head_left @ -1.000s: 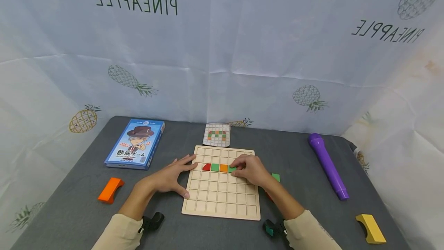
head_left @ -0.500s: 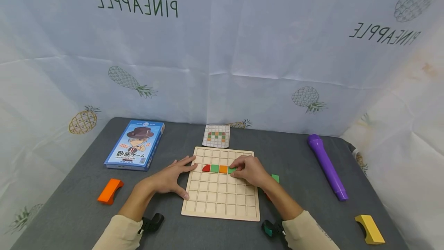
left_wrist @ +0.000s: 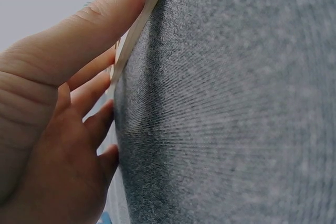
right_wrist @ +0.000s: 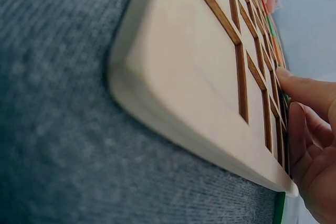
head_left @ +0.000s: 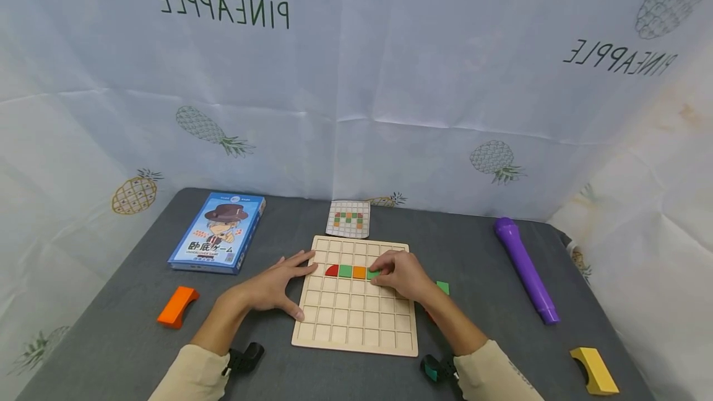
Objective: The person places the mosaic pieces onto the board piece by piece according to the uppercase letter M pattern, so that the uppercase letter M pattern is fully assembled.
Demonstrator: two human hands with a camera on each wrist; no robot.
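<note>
A pale wooden grid board (head_left: 356, 330) lies on the dark table, and in one row of it sit a red rounded piece (head_left: 332, 270), a green square tile (head_left: 345, 271) and an orange square tile (head_left: 359, 272). Just right of the orange one, my right hand (head_left: 402, 273) pinches another green square tile (head_left: 372, 274) between thumb and fingertips at the same row. Fingers spread, my left hand (head_left: 274, 286) rests along the board's left edge. Its thumb (left_wrist: 100, 22) touches the wooden rim in the left wrist view.
Behind the board lies a pattern card (head_left: 348, 219). A blue game box (head_left: 217, 232) and an orange arch block (head_left: 177, 306) are on the left. To the right are a green piece (head_left: 443, 288) partly behind the forearm, a purple microphone (head_left: 526, 270) and a yellow arch block (head_left: 595, 370).
The head view shifts slightly. Both hands hold their places, and the pieces on the board stay where they were.
</note>
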